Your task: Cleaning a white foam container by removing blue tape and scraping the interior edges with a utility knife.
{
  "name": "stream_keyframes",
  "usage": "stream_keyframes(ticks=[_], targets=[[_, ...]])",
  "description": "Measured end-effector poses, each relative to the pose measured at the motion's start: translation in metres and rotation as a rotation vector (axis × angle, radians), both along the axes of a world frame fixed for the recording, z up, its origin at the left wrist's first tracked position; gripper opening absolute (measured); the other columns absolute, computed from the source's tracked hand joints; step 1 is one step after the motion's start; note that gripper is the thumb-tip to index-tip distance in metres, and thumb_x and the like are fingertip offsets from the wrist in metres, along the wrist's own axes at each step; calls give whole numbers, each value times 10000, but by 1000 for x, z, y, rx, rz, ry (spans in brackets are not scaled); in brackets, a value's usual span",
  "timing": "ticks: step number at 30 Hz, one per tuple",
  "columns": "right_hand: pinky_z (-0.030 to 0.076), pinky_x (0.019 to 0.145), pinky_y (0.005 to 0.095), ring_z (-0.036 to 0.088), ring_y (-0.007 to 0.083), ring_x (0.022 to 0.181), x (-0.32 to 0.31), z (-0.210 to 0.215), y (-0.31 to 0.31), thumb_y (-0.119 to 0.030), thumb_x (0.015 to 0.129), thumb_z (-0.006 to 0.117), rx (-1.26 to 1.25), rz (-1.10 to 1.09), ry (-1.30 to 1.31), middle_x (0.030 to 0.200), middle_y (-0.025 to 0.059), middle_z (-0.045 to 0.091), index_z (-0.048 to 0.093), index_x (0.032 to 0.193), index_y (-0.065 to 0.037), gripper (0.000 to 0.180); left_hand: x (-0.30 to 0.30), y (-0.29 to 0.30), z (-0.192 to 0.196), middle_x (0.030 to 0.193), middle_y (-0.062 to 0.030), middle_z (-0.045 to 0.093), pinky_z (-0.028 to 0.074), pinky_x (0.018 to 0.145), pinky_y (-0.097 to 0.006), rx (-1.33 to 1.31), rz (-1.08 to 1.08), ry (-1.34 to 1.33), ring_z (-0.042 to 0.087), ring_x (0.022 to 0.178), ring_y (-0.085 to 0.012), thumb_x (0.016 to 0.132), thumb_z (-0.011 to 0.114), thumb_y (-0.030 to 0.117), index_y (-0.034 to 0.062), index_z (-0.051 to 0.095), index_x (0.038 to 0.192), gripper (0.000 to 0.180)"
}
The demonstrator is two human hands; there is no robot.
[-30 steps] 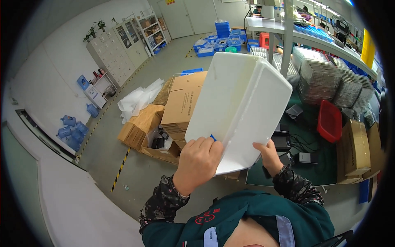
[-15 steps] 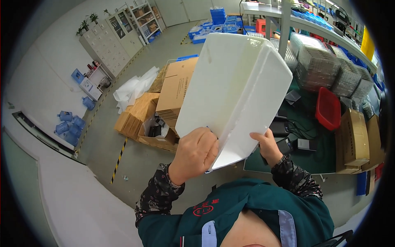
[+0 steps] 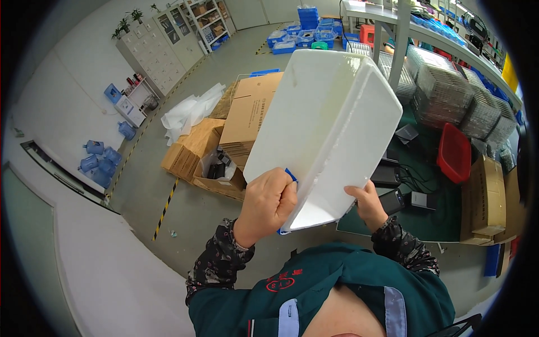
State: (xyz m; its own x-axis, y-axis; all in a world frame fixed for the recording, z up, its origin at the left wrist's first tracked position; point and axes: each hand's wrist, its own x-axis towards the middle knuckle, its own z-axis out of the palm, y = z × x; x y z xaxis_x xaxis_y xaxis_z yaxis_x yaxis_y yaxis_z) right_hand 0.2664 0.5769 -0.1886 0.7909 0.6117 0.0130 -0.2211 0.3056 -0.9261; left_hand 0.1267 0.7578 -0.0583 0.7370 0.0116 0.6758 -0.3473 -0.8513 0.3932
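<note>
A large white angled panel, like a wide tray bent along a raised ridge, is tilted up in front of me. A yellowish strip runs down its face beside the ridge. My left hand is closed in a fist at the panel's lower left edge. A small blue piece sticks out above that fist, and more blue shows at the panel's bottom corner; what it is I cannot make out. My right hand pinches the panel's lower right edge, thumb on the near face, fingers mostly hidden behind.
Left of the panel stand cardboard boxes and an open carton with black items. A green-topped table on the right holds black devices with cables, a red basket, stacked clear trays and a carton.
My view has shifted slightly, so the surroundings sit a little lower and farther right. More of the blue piece shows at my left fist. Both hands keep their hold.
</note>
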Motion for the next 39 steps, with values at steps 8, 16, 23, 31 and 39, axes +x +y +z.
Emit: stream_keyframes(ticks=[8, 16, 23, 31, 39], targets=[[406, 838, 299, 536, 185, 923, -2, 4, 3, -5, 725, 526, 14, -54, 11, 1005, 102, 571, 499, 1075, 58, 357, 1, 3, 3, 589, -98, 417, 359, 458, -296, -46, -5, 61, 432, 492, -216, 812, 542, 134, 7, 459, 730, 173], [410, 840, 302, 539, 185, 923, -5, 6, -6, 20, 716, 509, 5, -25, 11, 1016, 105, 568, 495, 1084, 53, 370, 0, -1, 16, 599, -111, 455, 389, 467, -339, 45, -24, 151, 485, 530, -287, 845, 554, 242, 32, 463, 699, 271], [414, 837, 302, 544, 185, 920, -3, -2, -20, 4, 714, 520, -6, 24, 4, 1008, 105, 577, 509, 1080, 51, 370, 2, -9, 17, 584, -123, 464, 386, 468, -357, 2, -194, 191, 481, 520, -303, 838, 549, 153, 15, 441, 656, 253], [413, 801, 285, 540, 164, 881, -10, -8, -27, -6, 704, 536, -54, 9, -11, 959, 77, 587, 542, 1031, 44, 331, -2, 4, 14, 578, -132, 462, 393, 470, -365, -19, -234, 312, 496, 521, -305, 786, 563, 67, 16, 442, 661, 181], [410, 803, 281, 538, 158, 881, -14, -8, -22, -5, 718, 532, -9, -57, -30, 960, 81, 585, 518, 1033, 42, 318, 14, 1, 8, 539, -128, 411, 362, 427, -330, 184, 93, -17, 440, 462, -284, 723, 573, -27, 1, 394, 608, 214]])
